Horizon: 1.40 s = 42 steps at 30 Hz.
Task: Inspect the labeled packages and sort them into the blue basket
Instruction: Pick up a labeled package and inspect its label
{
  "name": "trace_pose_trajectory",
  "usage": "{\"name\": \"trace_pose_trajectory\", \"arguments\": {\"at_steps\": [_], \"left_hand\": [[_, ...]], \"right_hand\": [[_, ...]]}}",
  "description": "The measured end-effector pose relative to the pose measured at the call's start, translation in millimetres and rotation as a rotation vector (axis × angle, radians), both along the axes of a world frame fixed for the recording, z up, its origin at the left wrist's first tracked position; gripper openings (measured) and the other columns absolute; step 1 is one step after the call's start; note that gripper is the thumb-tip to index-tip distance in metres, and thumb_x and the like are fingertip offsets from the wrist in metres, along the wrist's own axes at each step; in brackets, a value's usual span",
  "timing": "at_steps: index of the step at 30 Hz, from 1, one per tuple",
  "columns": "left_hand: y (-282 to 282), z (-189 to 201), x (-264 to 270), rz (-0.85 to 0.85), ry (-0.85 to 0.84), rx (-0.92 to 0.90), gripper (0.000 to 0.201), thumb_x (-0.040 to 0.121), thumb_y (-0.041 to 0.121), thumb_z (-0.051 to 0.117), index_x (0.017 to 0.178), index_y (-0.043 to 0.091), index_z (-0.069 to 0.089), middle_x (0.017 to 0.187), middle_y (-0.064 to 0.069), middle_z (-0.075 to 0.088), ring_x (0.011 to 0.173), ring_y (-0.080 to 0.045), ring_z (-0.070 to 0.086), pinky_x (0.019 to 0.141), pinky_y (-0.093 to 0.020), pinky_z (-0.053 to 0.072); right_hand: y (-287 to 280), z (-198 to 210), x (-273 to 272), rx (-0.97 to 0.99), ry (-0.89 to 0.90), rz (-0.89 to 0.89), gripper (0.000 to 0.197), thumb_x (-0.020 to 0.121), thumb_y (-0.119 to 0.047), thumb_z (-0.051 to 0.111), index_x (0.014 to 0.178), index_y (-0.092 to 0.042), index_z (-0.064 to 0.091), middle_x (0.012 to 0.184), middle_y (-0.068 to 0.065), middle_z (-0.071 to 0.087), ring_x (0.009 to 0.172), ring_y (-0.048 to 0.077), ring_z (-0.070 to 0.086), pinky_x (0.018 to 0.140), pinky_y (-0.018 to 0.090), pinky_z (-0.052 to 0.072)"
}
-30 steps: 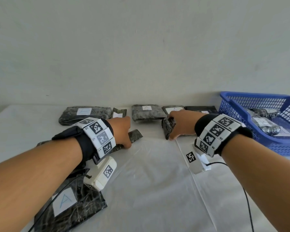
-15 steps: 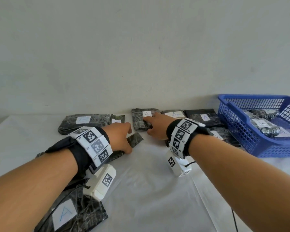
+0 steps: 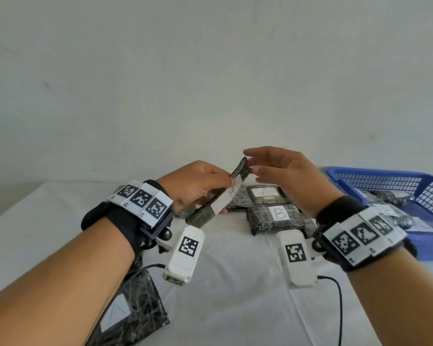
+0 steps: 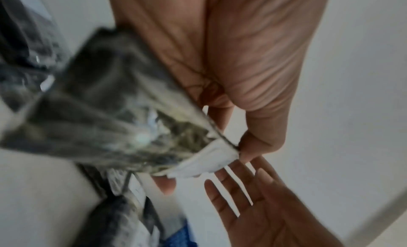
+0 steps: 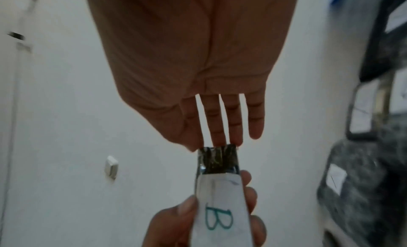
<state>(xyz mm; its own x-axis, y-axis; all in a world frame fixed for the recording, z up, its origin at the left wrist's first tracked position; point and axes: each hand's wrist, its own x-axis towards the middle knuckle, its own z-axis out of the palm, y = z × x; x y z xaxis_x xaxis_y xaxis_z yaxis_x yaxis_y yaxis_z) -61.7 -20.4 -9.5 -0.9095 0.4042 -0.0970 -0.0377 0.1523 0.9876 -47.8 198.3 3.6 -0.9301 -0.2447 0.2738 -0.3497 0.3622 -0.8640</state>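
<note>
My left hand (image 3: 210,187) pinches a slim dark package (image 3: 219,202) with a white label marked B, holding it tilted above the table. The right wrist view shows the label (image 5: 220,214) facing up between my left thumb and fingers. My right hand (image 3: 260,163) is open, its straight fingers at the package's upper end (image 5: 218,160); whether they touch it is unclear. The blue basket (image 3: 375,174) stands at the far right with wrapped packages inside.
On the white table behind my hands lie a package labeled B (image 3: 278,217) and one labeled A (image 3: 265,196). Another A package (image 3: 133,313) lies under my left forearm near the front edge. A cable (image 3: 338,308) trails from my right wrist.
My left hand has lifted the slim package off the table and turned it up. My right hand left the back row and rose, fingers straightened, to the package's upper end.
</note>
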Motion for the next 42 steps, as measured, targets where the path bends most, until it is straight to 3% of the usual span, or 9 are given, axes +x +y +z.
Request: {"name": "trace_pose_trajectory", "arguments": {"at_steps": [4, 8, 13, 18, 20, 25, 31, 37, 42], "left_hand": [[25, 5, 16, -0.053, -0.066, 0.166, 0.03, 0.083, 0.018, 0.071, 0.104, -0.003, 0.075, 0.09, -0.019, 0.077, 0.079, -0.027, 0.075, 0.071, -0.041, 0.066], [37, 5, 24, -0.078, 0.08, -0.017, 0.019, 0.098, 0.014, 0.067, 0.111, 0.003, 0.076, 0.107, -0.022, 0.078, 0.096, -0.031, 0.074, 0.094, -0.045, 0.061], [61, 5, 36, 0.078, 0.193, 0.161, 0.017, 0.104, 0.008, 0.057, 0.11, 0.0, 0.071, 0.095, -0.017, 0.077, 0.074, -0.017, 0.077, 0.071, -0.025, 0.064], [88, 0, 52, 0.228, 0.273, 0.186, 0.014, 0.101, 0.019, 0.064, 0.097, 0.012, 0.076, 0.095, -0.01, 0.078, 0.093, -0.028, 0.075, 0.097, -0.051, 0.058], [87, 1, 59, 0.175, 0.292, 0.107, 0.017, 0.099, 0.023, 0.068, 0.088, 0.014, 0.077, 0.087, -0.01, 0.075, 0.088, -0.027, 0.071, 0.101, -0.055, 0.055], [62, 13, 54, 0.183, 0.228, 0.142, 0.038, 0.093, 0.043, 0.066, 0.108, 0.009, 0.076, 0.098, -0.006, 0.081, 0.093, -0.027, 0.078, 0.083, -0.035, 0.061], [45, 20, 41, 0.333, 0.249, 0.35, 0.014, 0.096, 0.01, 0.067, 0.09, -0.002, 0.072, 0.075, -0.01, 0.076, 0.065, -0.017, 0.074, 0.06, -0.026, 0.063], [33, 30, 52, 0.369, 0.287, 0.441, 0.017, 0.095, 0.005, 0.067, 0.079, 0.001, 0.065, 0.076, -0.012, 0.077, 0.068, -0.021, 0.077, 0.062, -0.031, 0.065], [35, 31, 61, 0.296, 0.31, 0.39, 0.013, 0.09, -0.001, 0.071, 0.1, -0.006, 0.067, 0.089, -0.018, 0.079, 0.074, -0.023, 0.077, 0.067, -0.03, 0.065]], "right_hand": [[27, 9, 25, 0.015, 0.062, -0.093, 0.017, 0.096, -0.006, 0.072, 0.109, -0.015, 0.077, 0.103, 0.011, 0.079, 0.094, 0.03, 0.073, 0.093, 0.038, 0.059], [59, 5, 37, -0.023, 0.052, -0.241, 0.005, 0.095, -0.004, 0.072, 0.094, -0.008, 0.076, 0.091, 0.019, 0.078, 0.077, 0.029, 0.069, 0.088, 0.051, 0.06], [63, -3, 46, -0.457, -0.046, -0.329, 0.011, 0.096, -0.015, 0.072, 0.093, -0.007, 0.078, 0.084, 0.011, 0.071, 0.073, 0.022, 0.063, 0.081, 0.041, 0.057], [31, 2, 54, -0.45, 0.041, -0.335, 0.011, 0.099, -0.014, 0.069, 0.092, -0.008, 0.074, 0.07, -0.007, 0.072, 0.063, 0.002, 0.063, 0.059, 0.017, 0.052], [28, 4, 54, -0.404, 0.046, -0.308, 0.013, 0.1, -0.015, 0.067, 0.095, -0.006, 0.075, 0.075, 0.0, 0.077, 0.067, 0.011, 0.071, 0.063, 0.025, 0.059], [32, 12, 56, -0.085, 0.006, -0.162, 0.018, 0.101, -0.026, 0.067, 0.091, -0.017, 0.079, 0.074, 0.001, 0.073, 0.062, 0.012, 0.061, 0.058, 0.027, 0.048], [36, 15, 58, 0.05, -0.056, -0.081, 0.021, 0.093, -0.037, 0.073, 0.088, -0.017, 0.079, 0.066, -0.002, 0.068, 0.056, 0.012, 0.058, 0.054, 0.024, 0.045], [36, 14, 55, -0.368, -0.046, -0.216, 0.038, 0.065, -0.026, 0.088, 0.088, 0.001, 0.073, 0.067, 0.013, 0.061, 0.057, 0.025, 0.051, 0.053, 0.034, 0.05], [27, 16, 59, -0.453, 0.072, -0.326, 0.02, 0.08, -0.004, 0.086, 0.091, 0.0, 0.069, 0.078, 0.015, 0.075, 0.067, 0.031, 0.073, 0.072, 0.04, 0.064]]}}
